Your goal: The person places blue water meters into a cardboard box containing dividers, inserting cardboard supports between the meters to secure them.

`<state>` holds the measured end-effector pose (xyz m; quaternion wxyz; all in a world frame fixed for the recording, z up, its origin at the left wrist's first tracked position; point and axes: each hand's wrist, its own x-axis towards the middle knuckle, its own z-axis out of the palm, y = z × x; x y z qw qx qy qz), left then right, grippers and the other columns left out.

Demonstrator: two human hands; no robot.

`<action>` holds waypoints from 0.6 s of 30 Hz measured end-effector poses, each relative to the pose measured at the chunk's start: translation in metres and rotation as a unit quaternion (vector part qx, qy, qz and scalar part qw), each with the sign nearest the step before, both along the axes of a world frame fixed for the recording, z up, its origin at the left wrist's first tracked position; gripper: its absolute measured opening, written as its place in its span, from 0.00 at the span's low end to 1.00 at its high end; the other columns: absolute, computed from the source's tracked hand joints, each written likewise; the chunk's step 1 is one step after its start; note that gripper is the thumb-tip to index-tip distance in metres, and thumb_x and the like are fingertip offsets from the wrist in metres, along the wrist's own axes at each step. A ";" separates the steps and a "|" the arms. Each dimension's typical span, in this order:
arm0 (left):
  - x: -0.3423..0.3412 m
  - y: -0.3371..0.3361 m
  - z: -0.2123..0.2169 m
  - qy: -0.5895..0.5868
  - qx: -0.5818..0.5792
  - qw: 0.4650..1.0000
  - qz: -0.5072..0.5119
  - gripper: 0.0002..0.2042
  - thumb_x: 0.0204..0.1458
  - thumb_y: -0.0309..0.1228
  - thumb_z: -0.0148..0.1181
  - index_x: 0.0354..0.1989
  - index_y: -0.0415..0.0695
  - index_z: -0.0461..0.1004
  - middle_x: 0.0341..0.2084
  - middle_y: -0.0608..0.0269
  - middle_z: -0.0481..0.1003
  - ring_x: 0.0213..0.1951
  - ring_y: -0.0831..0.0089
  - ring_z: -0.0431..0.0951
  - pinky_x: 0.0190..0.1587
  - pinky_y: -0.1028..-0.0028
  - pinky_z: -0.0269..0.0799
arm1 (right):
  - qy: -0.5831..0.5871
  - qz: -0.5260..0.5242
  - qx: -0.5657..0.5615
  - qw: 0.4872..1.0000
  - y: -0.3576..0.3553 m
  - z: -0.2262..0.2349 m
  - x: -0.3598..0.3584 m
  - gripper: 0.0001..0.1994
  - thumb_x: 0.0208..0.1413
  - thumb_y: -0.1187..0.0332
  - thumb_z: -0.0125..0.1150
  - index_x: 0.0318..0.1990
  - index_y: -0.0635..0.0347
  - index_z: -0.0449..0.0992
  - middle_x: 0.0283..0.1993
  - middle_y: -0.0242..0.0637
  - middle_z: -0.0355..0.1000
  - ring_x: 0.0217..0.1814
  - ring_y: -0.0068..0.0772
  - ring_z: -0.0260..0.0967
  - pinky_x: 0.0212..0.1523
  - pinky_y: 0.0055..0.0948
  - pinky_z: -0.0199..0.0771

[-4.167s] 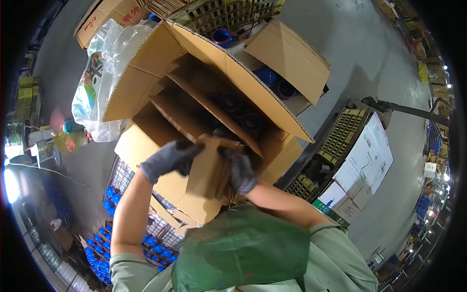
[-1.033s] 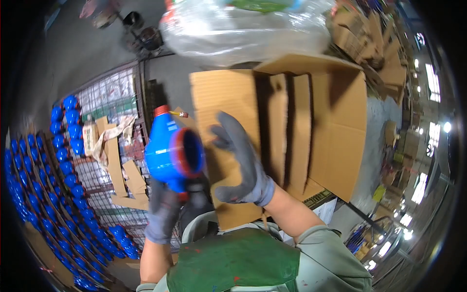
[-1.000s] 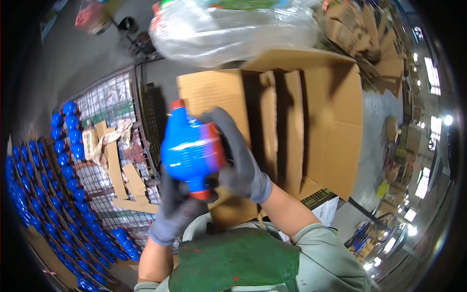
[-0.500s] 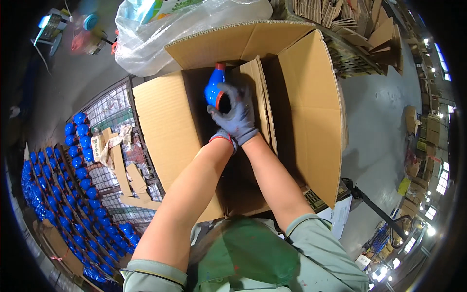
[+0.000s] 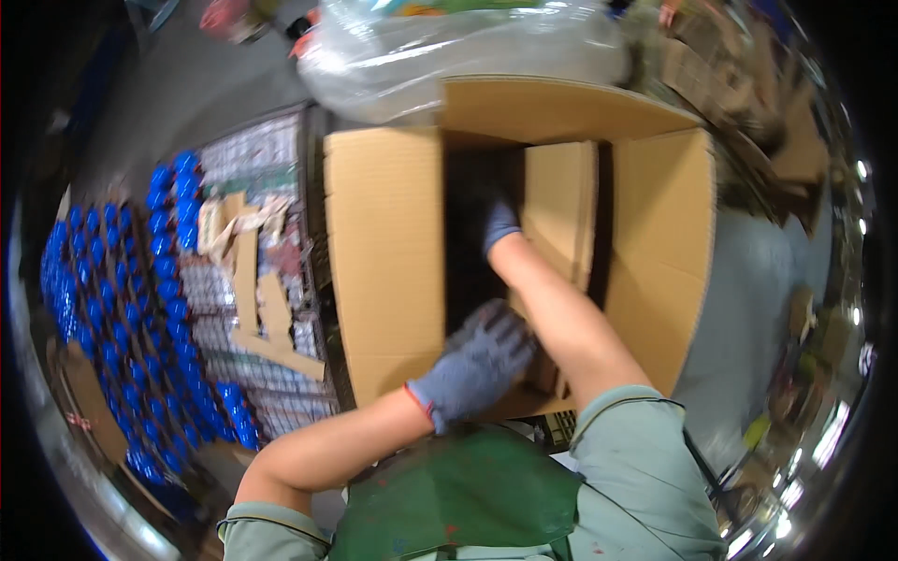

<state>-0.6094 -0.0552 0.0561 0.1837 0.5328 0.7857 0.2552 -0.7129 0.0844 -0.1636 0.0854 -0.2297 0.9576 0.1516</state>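
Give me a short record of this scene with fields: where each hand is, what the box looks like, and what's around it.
left hand: gloved left hand rests on the near edge of the cardboard box
right hand: gloved right hand reaches deep inside the box; whether it grips anything cannot be told
box: open, flaps spread, cardboard dividers inside
left of box: wire crate with cardboard scraps, rows of blue bottles
behind box: clear plastic bag
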 end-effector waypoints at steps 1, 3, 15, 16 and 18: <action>0.002 -0.011 0.012 0.014 0.036 0.999 0.007 0.20 0.49 0.35 0.53 0.49 0.38 0.74 0.48 0.48 0.73 0.58 0.54 0.69 0.67 0.50 0.54 | -0.025 -0.098 -0.107 0.989 0.010 -0.005 0.000 0.17 0.62 0.69 0.47 0.53 0.56 0.78 0.56 0.43 0.74 0.56 0.45 0.70 0.56 0.44 0.70; 0.013 -0.034 -0.007 0.003 0.054 0.998 0.041 0.18 0.47 0.36 0.54 0.44 0.38 0.76 0.44 0.50 0.75 0.53 0.56 0.72 0.64 0.51 0.59 | -0.044 -0.236 -0.285 0.928 0.017 -0.004 -0.013 0.17 0.64 0.67 0.45 0.56 0.56 0.75 0.57 0.41 0.73 0.58 0.43 0.69 0.58 0.43 0.69; 0.056 -0.244 -0.073 0.005 0.194 0.924 0.330 0.23 0.53 0.37 0.55 0.57 0.43 0.70 0.58 0.50 0.68 0.58 0.51 0.69 0.60 0.55 0.65 | -0.178 -0.514 -0.676 0.497 0.029 0.070 0.019 0.21 0.70 0.61 0.41 0.65 0.58 0.65 0.61 0.35 0.68 0.65 0.36 0.62 0.63 0.34 0.64; 0.064 -0.289 -0.097 -0.145 0.074 0.918 0.362 0.22 0.52 0.38 0.58 0.54 0.42 0.72 0.53 0.50 0.73 0.52 0.49 0.73 0.55 0.57 0.69 | -0.179 -0.453 -0.740 0.464 0.007 0.097 0.037 0.21 0.70 0.58 0.42 0.64 0.59 0.66 0.61 0.35 0.69 0.64 0.35 0.63 0.63 0.34 0.64; 0.130 -0.394 -0.189 -0.163 0.002 0.781 0.603 0.20 0.51 0.39 0.59 0.49 0.40 0.77 0.40 0.42 0.77 0.42 0.45 0.77 0.47 0.54 0.72 | -0.139 -0.388 -0.740 0.531 -0.060 0.162 0.076 0.24 0.69 0.56 0.45 0.66 0.61 0.62 0.65 0.37 0.64 0.65 0.35 0.62 0.66 0.33 0.60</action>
